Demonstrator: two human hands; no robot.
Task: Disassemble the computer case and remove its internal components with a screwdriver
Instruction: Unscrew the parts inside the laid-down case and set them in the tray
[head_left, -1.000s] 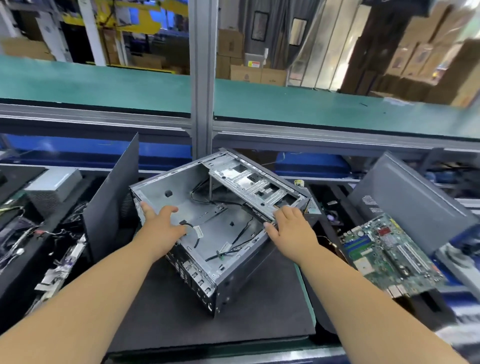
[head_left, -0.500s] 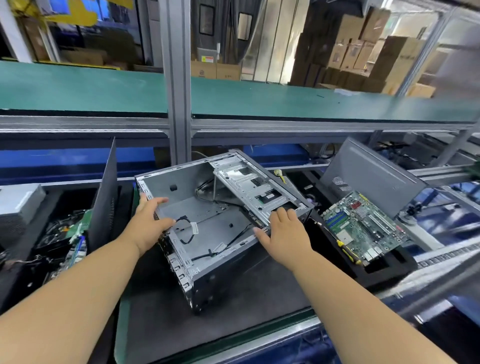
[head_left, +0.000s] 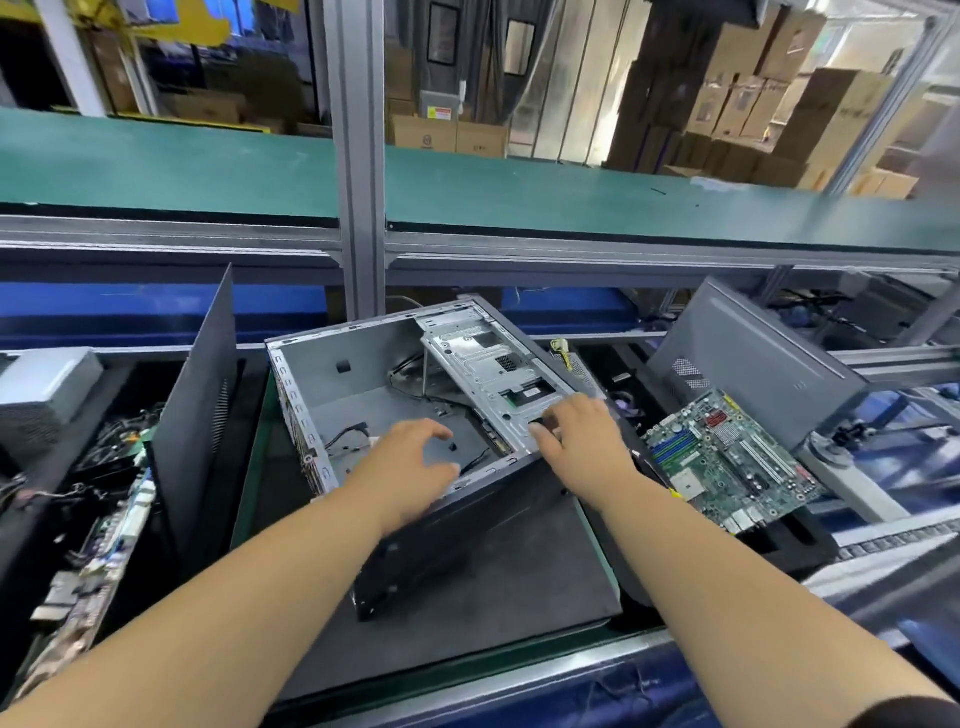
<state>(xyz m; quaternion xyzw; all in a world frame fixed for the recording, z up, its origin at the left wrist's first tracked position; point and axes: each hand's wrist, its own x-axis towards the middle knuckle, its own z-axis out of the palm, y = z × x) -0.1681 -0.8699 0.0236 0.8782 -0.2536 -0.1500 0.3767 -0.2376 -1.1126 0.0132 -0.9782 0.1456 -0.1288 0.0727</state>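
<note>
The computer case (head_left: 363, 395) lies open side up on the dark mat (head_left: 519, 587) in front of you, tilted, its near edge raised. Your left hand (head_left: 410, 473) reaches over that near edge into the case — fingers loosely curved, holding nothing that shows. Your right hand (head_left: 582, 441) rests flat on the silver drive cage (head_left: 493, 374) at the case's right side, fingers straight. Just right of the case a green motherboard (head_left: 727, 457) lies on a black tray; left of the case a dark side panel (head_left: 197, 410) stands upright — black cables (head_left: 348, 434) trail across the case floor.
</note>
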